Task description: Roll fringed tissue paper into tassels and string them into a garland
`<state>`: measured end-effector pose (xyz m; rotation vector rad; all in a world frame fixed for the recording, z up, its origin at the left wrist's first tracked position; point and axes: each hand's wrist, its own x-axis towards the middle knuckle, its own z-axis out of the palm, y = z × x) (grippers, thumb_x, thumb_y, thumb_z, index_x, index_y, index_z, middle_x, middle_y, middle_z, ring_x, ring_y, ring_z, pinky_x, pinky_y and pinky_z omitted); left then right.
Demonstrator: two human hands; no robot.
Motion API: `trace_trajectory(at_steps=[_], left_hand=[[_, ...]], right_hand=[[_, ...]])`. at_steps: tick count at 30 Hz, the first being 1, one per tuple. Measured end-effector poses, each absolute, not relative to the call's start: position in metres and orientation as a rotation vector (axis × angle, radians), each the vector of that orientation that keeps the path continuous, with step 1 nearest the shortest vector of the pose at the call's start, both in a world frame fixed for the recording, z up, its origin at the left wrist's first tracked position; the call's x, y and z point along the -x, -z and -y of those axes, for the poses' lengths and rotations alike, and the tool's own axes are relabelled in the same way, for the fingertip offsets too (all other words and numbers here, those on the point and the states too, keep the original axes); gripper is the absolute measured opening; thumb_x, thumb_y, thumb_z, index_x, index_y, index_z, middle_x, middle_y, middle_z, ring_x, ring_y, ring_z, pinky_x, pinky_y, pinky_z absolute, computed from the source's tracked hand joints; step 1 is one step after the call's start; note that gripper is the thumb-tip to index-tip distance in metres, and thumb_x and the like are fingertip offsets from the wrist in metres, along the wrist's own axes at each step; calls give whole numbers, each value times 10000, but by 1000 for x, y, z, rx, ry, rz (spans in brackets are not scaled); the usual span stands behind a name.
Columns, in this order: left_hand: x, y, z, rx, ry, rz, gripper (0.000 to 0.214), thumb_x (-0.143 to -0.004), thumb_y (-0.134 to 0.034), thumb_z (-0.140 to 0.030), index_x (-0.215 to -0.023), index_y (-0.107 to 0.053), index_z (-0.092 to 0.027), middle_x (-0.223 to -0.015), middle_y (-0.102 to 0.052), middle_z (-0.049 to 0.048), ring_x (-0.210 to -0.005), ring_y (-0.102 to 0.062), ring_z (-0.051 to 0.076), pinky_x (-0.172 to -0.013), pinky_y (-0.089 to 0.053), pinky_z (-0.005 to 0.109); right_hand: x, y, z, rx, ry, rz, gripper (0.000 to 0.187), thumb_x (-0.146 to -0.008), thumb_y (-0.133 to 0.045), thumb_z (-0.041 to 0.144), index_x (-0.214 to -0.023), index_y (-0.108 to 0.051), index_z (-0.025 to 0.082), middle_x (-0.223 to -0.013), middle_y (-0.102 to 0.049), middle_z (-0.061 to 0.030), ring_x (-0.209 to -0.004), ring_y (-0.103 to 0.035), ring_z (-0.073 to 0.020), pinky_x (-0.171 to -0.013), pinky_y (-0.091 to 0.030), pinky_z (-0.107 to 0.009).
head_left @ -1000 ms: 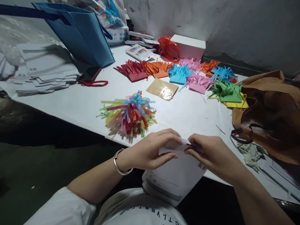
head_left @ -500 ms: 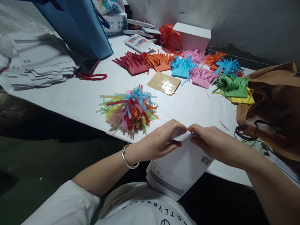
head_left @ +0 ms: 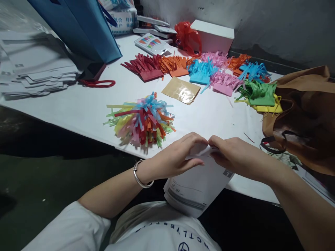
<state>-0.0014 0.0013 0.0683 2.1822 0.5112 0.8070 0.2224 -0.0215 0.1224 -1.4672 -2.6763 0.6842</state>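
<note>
My left hand (head_left: 176, 155) and my right hand (head_left: 231, 155) meet at the top edge of a white paper envelope (head_left: 195, 186) that stands tilted against my lap at the table's near edge. Both hands pinch that edge with closed fingers, thumbs underneath. A silver bangle (head_left: 140, 176) circles my left wrist. Just beyond the hands a multicoloured tuft of cut paper strips (head_left: 142, 120) lies on the white table (head_left: 83, 108).
Fringed paper pieces in red (head_left: 143, 66), orange, blue (head_left: 200, 73), pink and green (head_left: 258, 94) lie in a row behind a gold foil pouch (head_left: 181, 90). A blue bag (head_left: 81, 28) and stacked white envelopes (head_left: 34, 75) sit left; a brown bag (head_left: 306, 108) right; a white box (head_left: 213, 35) at the wall.
Both hands have stayed pinched on the envelope's top edge and drawn slightly closer together. The view has shifted a little, with the table contents sitting lower and to the left.
</note>
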Motion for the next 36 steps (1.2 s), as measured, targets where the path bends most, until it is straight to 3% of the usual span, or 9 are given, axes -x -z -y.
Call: trace_trajectory(at_steps=[2, 6, 10, 14, 18, 21, 26, 32, 36], left_hand=[[1, -69, 0, -2180, -804, -507, 326, -942, -612, -238, -1237, -487, -179, -1151, -602, 125, -1054, -583, 223, -906, -501, 371], [-2, -69, 4, -2171, -829, -520, 204, -992, -488, -164, -1195, -510, -171, -1102, -619, 108, -1012, -606, 188, -887, -510, 338], [-3, -62, 9, -2107, -897, -572, 252, -972, -530, -165, -1217, -482, -192, -1062, -656, 81, -957, -642, 175, -835, -526, 313], [-1, -59, 15, -1951, -982, -575, 334, -962, -543, -172, -1280, -444, -201, -979, -677, 58, -908, -678, 165, -789, -538, 287], [4, -67, 17, -1795, -949, -670, 223, -957, -583, -270, -1156, -592, -169, -870, -699, 50, -817, -679, 161, -666, -517, 236], [9, -72, 14, -1739, -854, -719, 233, -985, -534, -299, -936, -710, -155, -828, -728, 44, -744, -656, 137, -643, -481, 219], [20, -68, 9, -1564, -795, -596, 338, -993, -517, -397, -971, -745, -149, -907, -757, 84, -784, -674, 152, -627, -483, 214], [25, -68, 22, -1988, -971, -650, 207, -976, -517, -198, -1079, -691, -152, -960, -769, 81, -837, -712, 153, -707, -510, 217], [22, -75, 30, -2022, -946, -649, 200, -973, -509, -189, -1064, -684, -152, -874, -758, 57, -701, -676, 114, -628, -474, 186]], right_hand=[[-221, -123, 22, 1483, -649, 2713, 83, -879, -517, 152, -936, -499, 210, -706, -628, 5, -589, -536, -140, -526, -266, -245], [-218, -123, 20, 1483, -836, 2606, 166, -862, -595, 180, -780, -455, 217, -658, -552, 46, -562, -452, -103, -518, -264, -224], [-218, -124, 17, 1471, -1129, 2449, 174, -837, -650, 237, -787, -486, 206, -651, -493, 63, -578, -425, -93, -517, -295, -205], [-223, -126, 22, 1419, -1368, 2388, 233, -903, -608, 367, -769, -543, 188, -607, -440, 68, -551, -378, -85, -491, -278, -203], [-227, -127, 36, 1490, -1153, 2396, 384, -953, -536, 382, -625, -513, 182, -517, -375, 68, -490, -296, -76, -469, -206, -224], [-232, -127, 45, 1438, -1251, 2365, 393, -980, -494, 421, -668, -538, 187, -552, -402, 58, -516, -332, -85, -489, -242, -220], [-243, -127, 55, 1325, -1441, 2334, 410, -1035, -349, 451, -774, -552, 209, -643, -420, 43, -590, -407, -112, -568, -330, -225], [-243, -117, 71, 1493, -1242, 2228, 395, -1036, -340, 460, -896, -624, 224, -748, -599, 12, -673, -533, -138, -630, -398, -235], [-231, -122, 76, 1537, -1144, 2254, 321, -1022, -405, 470, -1029, -644, 254, -871, -699, 7, -745, -625, -134, -677, -429, -217]])
